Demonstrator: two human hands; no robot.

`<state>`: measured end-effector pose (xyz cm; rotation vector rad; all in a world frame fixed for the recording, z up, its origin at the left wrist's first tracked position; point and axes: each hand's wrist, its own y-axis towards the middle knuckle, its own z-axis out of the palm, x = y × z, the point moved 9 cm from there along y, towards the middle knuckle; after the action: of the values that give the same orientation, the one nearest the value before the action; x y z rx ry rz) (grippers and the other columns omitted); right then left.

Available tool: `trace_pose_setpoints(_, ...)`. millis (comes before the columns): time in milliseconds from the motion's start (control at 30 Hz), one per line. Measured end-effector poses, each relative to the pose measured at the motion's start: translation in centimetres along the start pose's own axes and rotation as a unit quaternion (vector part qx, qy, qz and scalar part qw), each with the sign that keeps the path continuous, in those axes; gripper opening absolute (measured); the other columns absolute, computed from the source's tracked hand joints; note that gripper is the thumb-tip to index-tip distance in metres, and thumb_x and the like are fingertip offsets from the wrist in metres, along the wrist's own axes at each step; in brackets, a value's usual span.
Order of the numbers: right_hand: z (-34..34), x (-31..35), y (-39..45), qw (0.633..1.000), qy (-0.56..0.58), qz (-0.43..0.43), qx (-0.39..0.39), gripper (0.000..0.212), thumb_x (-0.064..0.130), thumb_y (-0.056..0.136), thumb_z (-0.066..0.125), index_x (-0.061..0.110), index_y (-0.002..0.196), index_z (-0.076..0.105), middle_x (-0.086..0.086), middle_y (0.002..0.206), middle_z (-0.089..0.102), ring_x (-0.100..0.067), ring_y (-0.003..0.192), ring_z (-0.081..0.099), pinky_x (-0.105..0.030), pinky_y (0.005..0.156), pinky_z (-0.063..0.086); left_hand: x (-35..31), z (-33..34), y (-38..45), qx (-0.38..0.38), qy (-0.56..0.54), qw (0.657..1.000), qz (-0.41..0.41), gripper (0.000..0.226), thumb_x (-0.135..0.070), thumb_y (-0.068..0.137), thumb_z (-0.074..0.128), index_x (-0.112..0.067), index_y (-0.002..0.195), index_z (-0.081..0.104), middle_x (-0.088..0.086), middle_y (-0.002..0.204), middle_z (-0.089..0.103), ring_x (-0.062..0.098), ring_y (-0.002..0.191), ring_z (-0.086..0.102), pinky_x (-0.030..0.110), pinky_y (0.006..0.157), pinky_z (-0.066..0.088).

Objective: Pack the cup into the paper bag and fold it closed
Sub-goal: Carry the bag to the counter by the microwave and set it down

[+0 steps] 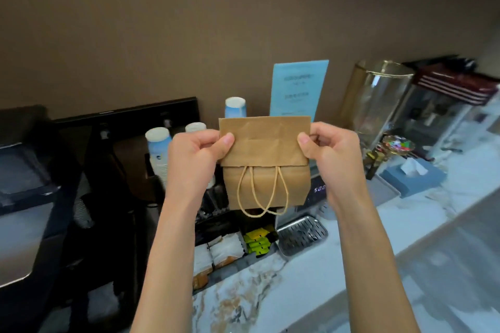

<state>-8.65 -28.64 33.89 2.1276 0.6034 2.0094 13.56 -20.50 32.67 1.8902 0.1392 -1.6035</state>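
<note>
Left hand (196,151) at nine o'clock and right hand (331,147) at three pinch the paper bag (266,162) by its folded-down top flap, handles (261,192) dangling at six

The paper bag (266,162) hangs between the left hand (197,155) and the right hand (331,150), above the tabletop (338,265). Behind the left hand stand stacks of paper cups (159,154). Behind the bag stands a sign (297,89). Below the right hand lies a drip tray (300,235); right of it, a tissue box (412,176). Below the bag lie sachets (226,250).
</note>
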Motion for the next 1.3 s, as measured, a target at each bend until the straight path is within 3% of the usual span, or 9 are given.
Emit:
trace_pose_setpoints(200, -7.5, -1.6, -1.3, 0.998, -0.002, 0.012, -0.055, 0.025, 0.001, 0.086, 0.062, 0.02, 0.078, 0.076, -0.002, 0.067, 0.063, -0.013, 0.066, 0.057, -0.029, 0.065, 0.048, 1.6, 8.1, -0.2, 0.085, -0.043, 0.995, -0.028, 0.029, -0.027, 0.078, 0.07, -0.002, 0.063, 0.07, 0.01, 0.057, 0.066, 0.014, 0.062, 0.056, 0.03, 0.066, 0.041)
trace_pose_setpoints(267, -10.4, -2.0, -1.7, 0.997, -0.012, 0.012, -0.072, 0.018, 0.007, 0.082, 0.062, 0.019, 0.076, 0.075, -0.002, 0.067, 0.06, -0.015, 0.067, 0.054, -0.028, 0.065, 0.047, 1.6, 11.3, -0.4, 0.114, -0.055, 0.992, -0.028, 0.036, -0.027, 0.078, 0.07, 0.003, 0.06, 0.06, 0.004, 0.05, 0.054, 0.013, 0.057, 0.047, 0.03, 0.062, 0.035)
trace_pose_setpoints(333, -13.8, -2.6, -1.9, 0.996, -0.018, 0.012, -0.092, 0.018, 0.005, 0.083, 0.062, 0.015, 0.072, 0.073, -0.008, 0.068, 0.055, -0.018, 0.069, 0.05, -0.028, 0.066, 0.043, 1.6, 14.9, -0.7, 0.148, -0.065, 0.987, -0.028, 0.044, -0.029, 0.078, 0.07, 0.007, 0.058, 0.055, 0.017, 0.054, 0.047, 0.018, 0.061, 0.044, 0.032, 0.065, 0.033)
trace_pose_setpoints(500, -22.1, -4.4, -2.4, 0.99, -0.026, 0.02, -0.135, 0.011, 0.0, 0.086, 0.062, 0.001, 0.085, 0.073, -0.011, 0.071, 0.055, -0.015, 0.067, 0.049, -0.019, 0.061, 0.042, 1.4, 24.2, -1.7, 0.212, -0.083, 0.973, -0.031, 0.054, -0.034, 0.078, 0.07, 0.019, 0.073, 0.058, 0.014, 0.072, 0.052, 0.023, 0.074, 0.046, 0.037, 0.077, 0.034)
trace_pose_setpoints(667, -30.2, -6.0, -1.7, 0.988, -0.024, 0.018, -0.15, 0.024, -0.003, 0.087, 0.062, 0.014, 0.079, 0.076, 0.006, 0.061, 0.061, -0.006, 0.059, 0.053, -0.012, 0.058, 0.043, 1.2, 33.0, -2.9, 0.242, -0.091, 0.965, -0.041, 0.052, -0.031, 0.079, 0.071, 0.02, 0.073, 0.057, 0.013, 0.07, 0.05, 0.023, 0.07, 0.043, 0.036, 0.072, 0.035)
trace_pose_setpoints(967, -42.6, -10.0, 1.3, 0.987, -0.026, 0.045, -0.154, 0.02, -0.002, 0.088, 0.063, 0.011, 0.081, 0.076, -0.004, 0.066, 0.062, -0.013, 0.065, 0.054, -0.018, 0.065, 0.047, 1.0, 45.7, -3.5, 0.24, -0.038, 0.969, -0.043, 0.028, -0.021, 0.088, 0.071, 0.001, 0.072, 0.073, 0.028, 0.075, 0.069, 0.03, 0.07, 0.063, 0.047, 0.08, 0.057)
trace_pose_setpoints(1067, -46.3, -11.6, 2.3, 0.985, -0.027, 0.058, -0.161, 0.017, -0.003, 0.089, 0.062, 0.006, 0.08, 0.074, -0.012, 0.069, 0.059, -0.016, 0.068, 0.054, -0.021, 0.067, 0.048, 1.4, 50.1, -3.5, 0.257, -0.044, 0.964, -0.045, 0.036, -0.021, 0.086, 0.07, 0.01, 0.069, 0.067, 0.036, 0.069, 0.058, 0.025, 0.067, 0.052, 0.04, 0.077, 0.048)
trace_pose_setpoints(1133, -48.7, -12.7, 3.2, 0.984, -0.019, 0.065, -0.165, 0.019, -0.003, 0.089, 0.062, 0.007, 0.08, 0.074, -0.014, 0.072, 0.058, -0.02, 0.071, 0.053, -0.024, 0.069, 0.048, 2.1, 53.3, -3.4, 0.275, -0.053, 0.958, -0.061, 0.04, -0.017, 0.088, 0.07, 0.018, 0.071, 0.061, 0.026, 0.062, 0.054, 0.024, 0.068, 0.047, 0.036, 0.082, 0.045)
trace_pose_setpoints(1300, -54.6, -16.6, 6.9, 0.983, -0.019, 0.08, -0.164, 0.018, -0.003, 0.089, 0.062, 0.007, 0.087, 0.077, -0.016, 0.076, 0.064, -0.02, 0.072, 0.058, -0.021, 0.069, 0.051, 3.9, 60.7, -2.1, 0.282, -0.034, 0.957, -0.058, 0.033, -0.015, 0.091, 0.069, 0.011, 0.07, 0.066, 0.03, 0.068, 0.059, 0.019, 0.066, 0.051, 0.028, 0.066, 0.042)
